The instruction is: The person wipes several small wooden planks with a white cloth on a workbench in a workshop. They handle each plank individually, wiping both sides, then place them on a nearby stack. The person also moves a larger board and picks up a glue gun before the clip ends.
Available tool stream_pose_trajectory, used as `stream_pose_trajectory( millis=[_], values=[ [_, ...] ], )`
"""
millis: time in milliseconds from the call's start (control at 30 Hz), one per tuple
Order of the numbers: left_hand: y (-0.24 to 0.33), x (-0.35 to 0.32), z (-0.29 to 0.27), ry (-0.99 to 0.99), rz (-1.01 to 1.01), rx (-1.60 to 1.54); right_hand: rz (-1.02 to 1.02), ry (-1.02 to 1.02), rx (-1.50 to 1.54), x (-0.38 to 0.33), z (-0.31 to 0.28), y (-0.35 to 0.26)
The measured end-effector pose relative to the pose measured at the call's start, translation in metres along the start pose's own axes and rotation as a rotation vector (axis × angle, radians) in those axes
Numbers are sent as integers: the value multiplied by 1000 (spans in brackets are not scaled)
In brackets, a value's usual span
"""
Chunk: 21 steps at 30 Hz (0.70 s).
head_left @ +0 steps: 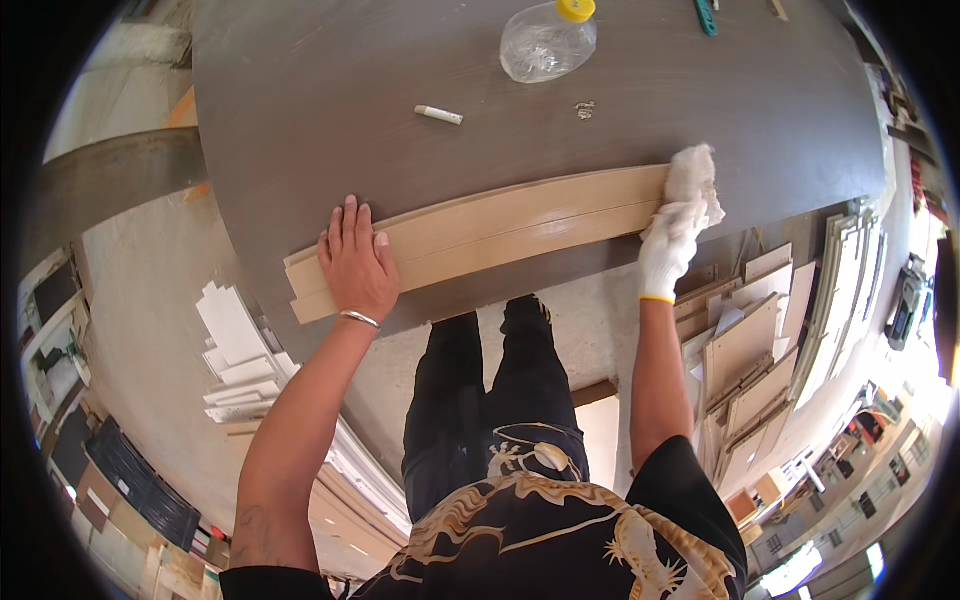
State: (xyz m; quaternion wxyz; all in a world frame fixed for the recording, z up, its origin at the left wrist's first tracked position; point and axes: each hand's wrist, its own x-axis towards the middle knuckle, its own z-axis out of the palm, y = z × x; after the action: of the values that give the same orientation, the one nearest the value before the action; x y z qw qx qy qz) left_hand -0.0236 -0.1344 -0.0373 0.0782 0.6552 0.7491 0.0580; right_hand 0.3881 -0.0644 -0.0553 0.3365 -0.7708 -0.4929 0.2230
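Two long light-brown wooden strips [530,218] lie side by side along the near edge of a dark grey table [300,130]. My bare left hand [360,270] rests flat on their left end, fingers spread, a silver bangle at its wrist. At the right end, my right hand [670,245] wears a white knitted glove and grips a crumpled white rag [692,178], which touches the strips. The glove and rag hide that end and most of the right fingers.
Beyond the strips are a short white stick [439,115], small crumpled scraps [585,110], a clear plastic bottle [545,48] with a yellow cap and a green-handled tool [706,18]. Board stacks [750,340] stand low on the right; white panels [240,340] lie low on the left.
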Motion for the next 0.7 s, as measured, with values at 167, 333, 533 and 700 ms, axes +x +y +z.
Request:
stream_pose_trajectory(
  millis=[167, 333, 533, 700],
  values=[
    [-4, 0, 6, 33, 4, 40, -317, -71, -152, -79, 49, -34],
    [-12, 5, 0, -16, -43, -119, -852, -619, -39, -177, 103, -124],
    [-5, -3, -1, 103, -1, -194, -406, -289, -255, 1, 7, -93],
    [-5, -3, 2, 149, 0, -167, -649, -301, -369, -49, 67, -130]
  ],
)
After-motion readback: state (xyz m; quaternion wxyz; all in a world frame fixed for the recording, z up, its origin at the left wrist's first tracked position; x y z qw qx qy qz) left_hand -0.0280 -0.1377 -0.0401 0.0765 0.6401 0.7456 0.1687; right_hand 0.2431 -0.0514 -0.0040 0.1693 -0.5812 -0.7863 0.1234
